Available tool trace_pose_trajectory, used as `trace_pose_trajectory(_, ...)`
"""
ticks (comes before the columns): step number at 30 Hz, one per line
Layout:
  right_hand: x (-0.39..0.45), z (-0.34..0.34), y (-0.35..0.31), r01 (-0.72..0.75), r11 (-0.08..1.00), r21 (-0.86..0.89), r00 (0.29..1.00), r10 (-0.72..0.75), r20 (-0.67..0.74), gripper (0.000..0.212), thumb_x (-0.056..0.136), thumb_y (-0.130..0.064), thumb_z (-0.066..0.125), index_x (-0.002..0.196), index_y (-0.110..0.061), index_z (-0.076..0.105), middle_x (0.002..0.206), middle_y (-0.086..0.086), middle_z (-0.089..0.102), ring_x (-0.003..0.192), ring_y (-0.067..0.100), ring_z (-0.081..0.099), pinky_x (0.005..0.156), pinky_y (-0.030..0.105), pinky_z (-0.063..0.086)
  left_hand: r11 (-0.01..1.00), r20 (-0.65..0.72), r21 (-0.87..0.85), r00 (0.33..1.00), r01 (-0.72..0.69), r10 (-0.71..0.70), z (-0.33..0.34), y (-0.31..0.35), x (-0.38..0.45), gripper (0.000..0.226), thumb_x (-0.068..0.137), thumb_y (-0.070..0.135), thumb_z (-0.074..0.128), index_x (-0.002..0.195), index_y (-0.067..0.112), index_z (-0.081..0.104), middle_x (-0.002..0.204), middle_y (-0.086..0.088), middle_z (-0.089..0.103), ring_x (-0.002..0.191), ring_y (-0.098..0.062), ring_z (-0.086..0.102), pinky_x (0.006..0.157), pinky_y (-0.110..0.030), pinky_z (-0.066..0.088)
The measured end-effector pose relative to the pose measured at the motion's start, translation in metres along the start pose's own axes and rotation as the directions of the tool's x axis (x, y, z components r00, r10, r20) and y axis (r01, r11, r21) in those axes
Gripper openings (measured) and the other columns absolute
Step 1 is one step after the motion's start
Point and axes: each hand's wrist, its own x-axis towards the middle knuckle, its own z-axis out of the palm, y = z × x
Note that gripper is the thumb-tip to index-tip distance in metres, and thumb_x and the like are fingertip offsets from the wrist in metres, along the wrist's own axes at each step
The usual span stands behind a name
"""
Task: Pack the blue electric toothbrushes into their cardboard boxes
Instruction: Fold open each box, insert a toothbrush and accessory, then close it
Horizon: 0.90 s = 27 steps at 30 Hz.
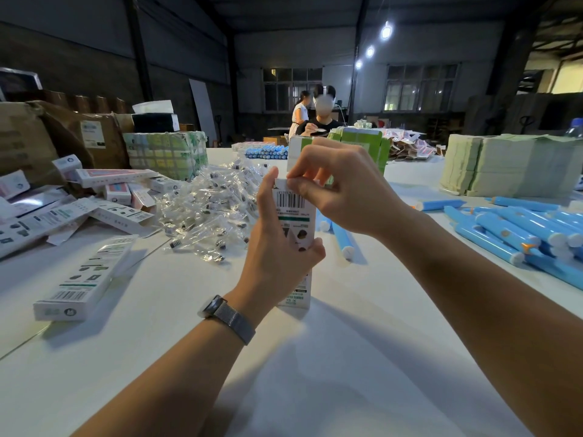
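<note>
A white toothbrush box (pixel 295 216) with a barcode stands upright on the white table (pixel 315 357). My left hand (pixel 277 244) grips its middle, thumb on the right side. At the box's upper end my right hand (pixel 340 190) pinches the top flap. What is inside the box is hidden. Blue electric toothbrushes (pixel 517 231) lie in a heap at the right, and one single blue toothbrush (pixel 342 239) lies just behind the box. A closed white box (pixel 83 282) lies flat at the left.
A heap of brush heads in clear wrappers (pixel 208 203) lies behind my left hand. Loose boxes (pixel 104 197) and brown cartons (pixel 47 140) crowd the left side. Stacks of flat green cardboard (pixel 504 165) stand at the right. A seated person (pixel 318 121) is across the table.
</note>
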Motion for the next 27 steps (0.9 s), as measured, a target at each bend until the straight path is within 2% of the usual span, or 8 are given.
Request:
trace_pose_trajectory(6,0.002,-0.001,-0.005,-0.01,0.997,-0.075,1.0,0.009,-0.014,0.018,0.089,-0.02,0.067,0.079,-0.025,0.052,0.081,-0.009,0.056,0.07,0.007,0.052,0.061,0.025,0.048,0.997,0.017,0.053,0.999,-0.048,0.047,0.001,0.002,0.001,0.113,0.074,0.003,0.078,0.142,0.049,0.0,0.107,0.019,0.049,0.091,0.002,0.061,0.064,-0.005,0.048)
trace_pose_trajectory(9,0.002,-0.003,-0.007,-0.017,0.997,-0.069,1.0,0.017,0.004,0.019,0.089,-0.018,0.067,0.078,-0.023,0.053,0.076,-0.012,0.052,0.068,0.001,0.05,0.06,0.014,0.04,0.996,0.038,0.07,0.998,-0.055,0.053,0.0,0.003,0.001,0.118,0.074,0.003,0.078,0.143,0.05,-0.005,0.113,0.009,0.049,0.09,0.002,0.062,0.066,-0.005,0.049)
trace_pose_trajectory(11,0.003,-0.007,-0.008,-0.049,0.999,-0.02,0.997,0.05,0.055,0.018,0.089,-0.017,0.067,0.077,-0.023,0.055,0.074,-0.018,0.051,0.067,-0.001,0.05,0.059,0.008,0.036,0.995,0.029,0.072,0.998,-0.062,0.061,-0.001,0.004,-0.001,0.119,0.074,0.003,0.078,0.143,0.052,-0.006,0.117,0.006,0.05,0.09,0.0,0.063,0.066,-0.006,0.05)
trace_pose_trajectory(13,0.005,-0.01,-0.01,-0.083,0.996,0.033,0.992,0.079,0.101,0.024,0.088,-0.015,0.066,0.072,-0.027,0.054,0.075,-0.019,0.051,0.069,0.001,0.051,0.06,0.007,0.036,0.993,0.025,0.083,0.996,-0.089,0.088,-0.001,0.006,-0.001,0.117,0.074,0.003,0.078,0.142,0.052,-0.004,0.119,0.004,0.05,0.089,-0.005,0.064,0.065,-0.009,0.051)
trace_pose_trajectory(17,0.006,-0.011,-0.009,-0.132,0.982,0.137,0.982,0.112,0.149,0.03,0.09,-0.016,0.065,0.068,-0.033,0.053,0.078,-0.014,0.053,0.073,0.01,0.059,0.059,0.017,0.047,0.989,0.007,0.084,0.992,-0.124,0.124,0.0,0.008,-0.002,0.104,0.073,0.0,0.077,0.138,0.044,0.009,0.113,0.01,0.048,0.09,-0.009,0.062,0.066,-0.02,0.056)
trace_pose_trajectory(21,0.002,-0.007,-0.001,-0.196,0.927,0.321,0.975,0.15,0.161,0.019,0.092,-0.017,0.065,0.074,-0.022,0.06,0.085,-0.008,0.054,0.077,0.02,0.067,0.054,0.022,0.055,0.995,-0.027,0.01,0.994,-0.101,0.102,-0.001,0.006,-0.002,0.091,0.072,-0.002,0.073,0.129,0.043,0.019,0.111,0.016,0.048,0.091,-0.006,0.06,0.065,-0.019,0.055)
trace_pose_trajectory(23,-0.001,-0.002,0.003,-0.188,0.921,0.341,0.978,0.143,0.154,0.011,0.089,-0.016,0.069,0.083,-0.024,0.063,0.089,-0.008,0.057,0.081,0.017,0.067,0.059,0.025,0.057,0.998,-0.041,-0.017,0.997,-0.065,0.064,-0.002,0.004,-0.002,0.091,0.073,-0.004,0.073,0.128,0.045,0.02,0.11,0.015,0.05,0.09,-0.005,0.062,0.066,-0.016,0.054)
trace_pose_trajectory(27,-0.007,0.007,0.009,-0.147,0.922,0.358,0.989,0.128,0.075,0.024,0.083,-0.012,0.075,0.088,-0.03,0.06,0.088,-0.012,0.063,0.079,0.004,0.063,0.07,0.023,0.057,0.998,-0.039,-0.043,0.999,-0.036,0.034,-0.002,0.002,-0.002,0.095,0.075,-0.005,0.074,0.129,0.048,0.018,0.109,0.014,0.053,0.086,-0.005,0.065,0.065,-0.014,0.053)
